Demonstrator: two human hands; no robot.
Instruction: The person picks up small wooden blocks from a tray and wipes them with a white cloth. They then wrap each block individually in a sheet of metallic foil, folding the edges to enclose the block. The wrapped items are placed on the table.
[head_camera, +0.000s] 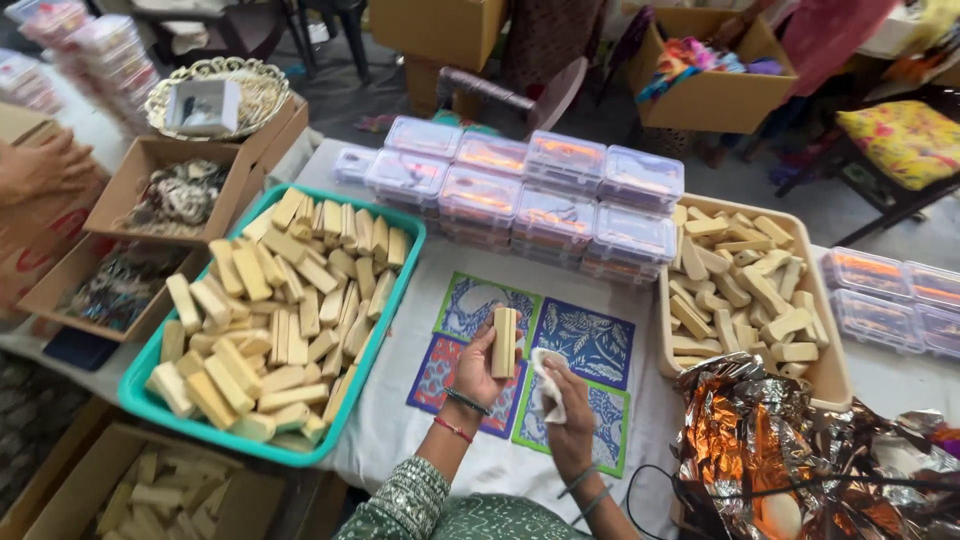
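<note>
My left hand (478, 368) holds a pale wooden block (505, 341) upright above a white cloth with coloured printed squares (590, 343). My right hand (566, 400) sits just right of it, fingers closed on a small white rag (548, 378) close to the block. A green tray (405, 276) piled with several similar wooden blocks lies to the left. A beige tray (828, 360) with more blocks stands to the right.
Stacks of clear lidded plastic boxes (520, 185) fill the back of the table, more at the right (885, 290). Crumpled metallic foil (770, 440) lies at the lower right. Cardboard boxes (150, 200) of trinkets stand at the left, near another person's hand (45, 165).
</note>
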